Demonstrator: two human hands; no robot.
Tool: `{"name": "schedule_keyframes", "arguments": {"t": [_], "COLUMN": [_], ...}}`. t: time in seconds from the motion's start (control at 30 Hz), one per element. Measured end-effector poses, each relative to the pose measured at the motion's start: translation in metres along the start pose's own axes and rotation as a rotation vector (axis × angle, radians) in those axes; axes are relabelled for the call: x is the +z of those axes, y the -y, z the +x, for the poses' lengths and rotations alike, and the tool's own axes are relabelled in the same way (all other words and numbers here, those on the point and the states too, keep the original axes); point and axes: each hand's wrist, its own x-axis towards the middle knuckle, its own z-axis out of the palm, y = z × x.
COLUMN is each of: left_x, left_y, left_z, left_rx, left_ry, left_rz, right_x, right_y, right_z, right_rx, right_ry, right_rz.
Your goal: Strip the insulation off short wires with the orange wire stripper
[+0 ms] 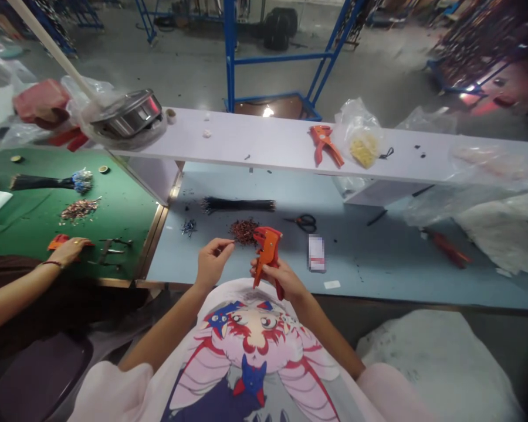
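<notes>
Head view: the right hand (284,280) has its grip closed around the handles of the orange pliers (267,246), held upright over the near edge of the blue worktop (378,258). The left hand (212,262) is just beside them, thumb and forefinger pinched together; what they pinch is too small to tell. Beyond the 2 hands lie a reddish heap of scraps (244,230), a bundle of black wires (240,204) and scissors (307,222). A co-worker's hand (69,250) rests on the green worktop (127,217).
</notes>
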Motion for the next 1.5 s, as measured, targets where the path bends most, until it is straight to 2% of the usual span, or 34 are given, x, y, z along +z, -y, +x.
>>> {"name": "schedule_keyframes", "arguments": {"t": [0.17, 0.3, 0.6, 0.9, 1.2, 1.5], "left_x": [0.000, 0.002, 0.005, 0.013, 0.013, 0.014], "left_y": [-0.010, -0.015, -0.013, -0.017, -0.016, -0.019], "left_z": [-0.002, -0.005, -0.009, -0.018, -0.018, -0.016], "left_rx": [0.126, 0.172, 0.140, 0.049, 0.172, 0.168], "left_ry": [-0.031, 0.003, 0.058, 0.277, 0.316, 0.311], "left_rz": [0.032, 0.020, -0.024, -0.169, -0.121, -0.080], "right_x": [0.002, 0.006, 0.010, 0.029, 0.028, 0.028], "right_y": [-0.001, 0.001, 0.008, 0.018, 0.018, 0.017], "right_z": [0.000, -0.003, -0.013, -0.016, -0.013, -0.011], "right_rx": [0.048, 0.053, 0.138, 0.222, 0.251, 0.270], "right_ry": [0.030, 0.119, 0.196, 0.341, 0.396, 0.382], "right_rz": [-0.086, 0.001, 0.174, 0.246, 0.249, 0.276]}}
